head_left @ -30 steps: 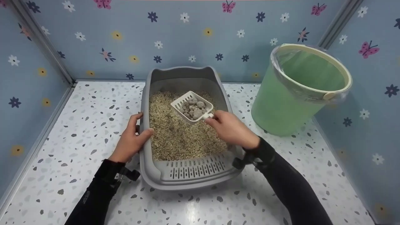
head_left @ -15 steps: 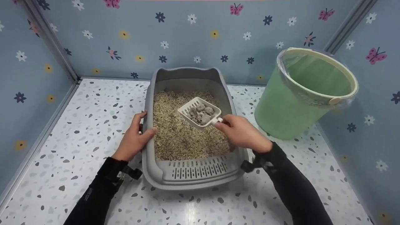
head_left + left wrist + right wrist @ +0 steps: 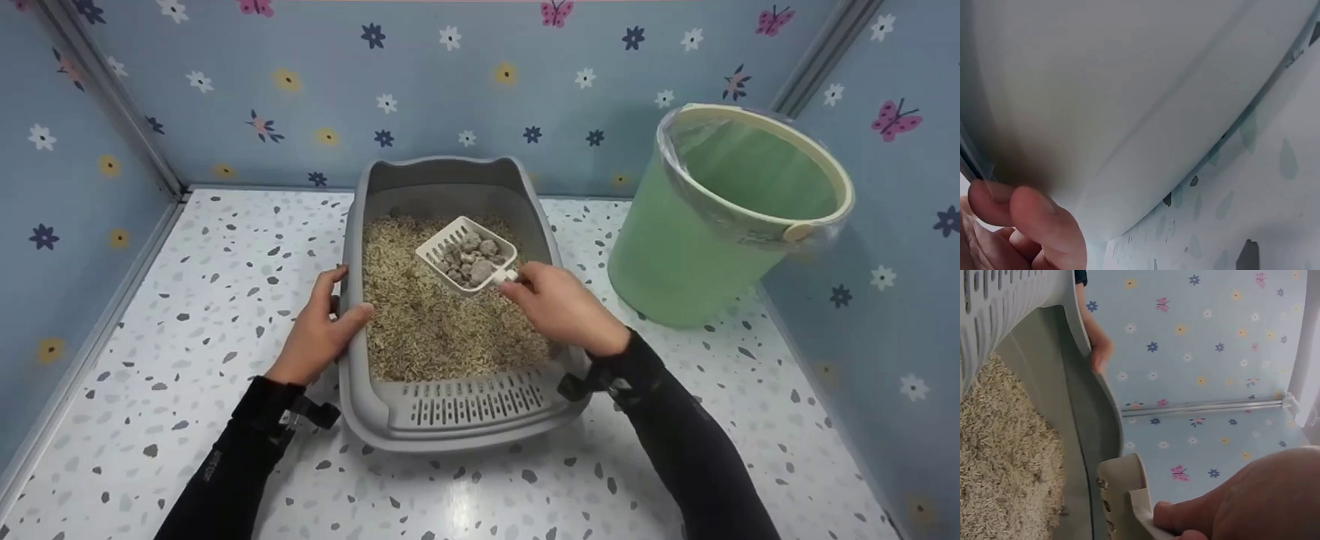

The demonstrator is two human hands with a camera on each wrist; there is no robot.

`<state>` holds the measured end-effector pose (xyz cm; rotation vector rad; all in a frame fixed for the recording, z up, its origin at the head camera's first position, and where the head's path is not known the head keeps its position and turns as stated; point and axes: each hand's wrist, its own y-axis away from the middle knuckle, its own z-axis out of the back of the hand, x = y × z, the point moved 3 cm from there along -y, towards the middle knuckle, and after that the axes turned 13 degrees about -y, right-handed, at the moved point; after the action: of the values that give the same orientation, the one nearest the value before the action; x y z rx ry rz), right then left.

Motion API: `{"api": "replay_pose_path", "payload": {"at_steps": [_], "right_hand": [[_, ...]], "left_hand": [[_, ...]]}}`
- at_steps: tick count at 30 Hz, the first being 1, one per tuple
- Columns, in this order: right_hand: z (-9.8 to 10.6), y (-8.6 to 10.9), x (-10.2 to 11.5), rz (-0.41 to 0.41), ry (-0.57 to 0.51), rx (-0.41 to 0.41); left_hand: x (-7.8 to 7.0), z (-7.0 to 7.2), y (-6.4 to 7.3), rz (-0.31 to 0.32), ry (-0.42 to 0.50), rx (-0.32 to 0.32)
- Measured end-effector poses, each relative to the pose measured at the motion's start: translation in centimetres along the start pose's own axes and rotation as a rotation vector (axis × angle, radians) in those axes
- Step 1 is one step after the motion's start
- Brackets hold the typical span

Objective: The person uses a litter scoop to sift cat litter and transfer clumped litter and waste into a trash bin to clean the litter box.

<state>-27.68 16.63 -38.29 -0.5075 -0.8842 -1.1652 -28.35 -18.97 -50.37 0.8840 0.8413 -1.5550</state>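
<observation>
In the head view my right hand (image 3: 566,307) grips the short handle of a cream slotted litter scoop (image 3: 441,244) above the litter box (image 3: 364,409). Several grey clumps (image 3: 474,259) lie in the scoop. Tan, grainy litter (image 3: 435,330) covers the floor of the grey box. My left hand (image 3: 315,330) holds the box's left side, thumb over the rim and fingers outside. Close up in the left wrist view, its curled fingers (image 3: 1044,225) are beside the box's outer wall (image 3: 1145,101). The right wrist view shows the scoop (image 3: 1120,495) from its edge, its clumps mostly hidden.
A green bin (image 3: 667,247) with a clear liner over its rim stands right of the box. Flower-patterned panels (image 3: 435,82) rise behind and on both sides. The speckled white surface (image 3: 225,300) extends around the box.
The scoop shifted a little right and nearer, then back left and away, with the clumps staying in it. My left hand keeps its hold on the box; the whole view sways slightly.
</observation>
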Motion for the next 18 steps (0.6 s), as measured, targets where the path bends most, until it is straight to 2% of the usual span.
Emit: {"api": "replay_pose_path", "payload": {"at_steps": [3, 8, 13, 18], "right_hand": [[0.16, 0.20, 0.17, -0.005, -0.005, 0.008], [-0.06, 0.05, 0.00, 0.026, 0.006, -0.012], [-0.24, -0.12, -0.32, -0.005, -0.003, -0.032], [-0.10, 0.05, -0.67, 0.004, 0.000, -0.049]], "left_hand": [[0.34, 0.34, -0.11, -0.004, -0.009, -0.022], [0.16, 0.26, -0.26, 0.009, 0.008, -0.019], [0.17, 0.27, -0.19, 0.012, 0.013, -0.011], [0.28, 0.05, -0.16, 0.021, 0.017, -0.004]]}}
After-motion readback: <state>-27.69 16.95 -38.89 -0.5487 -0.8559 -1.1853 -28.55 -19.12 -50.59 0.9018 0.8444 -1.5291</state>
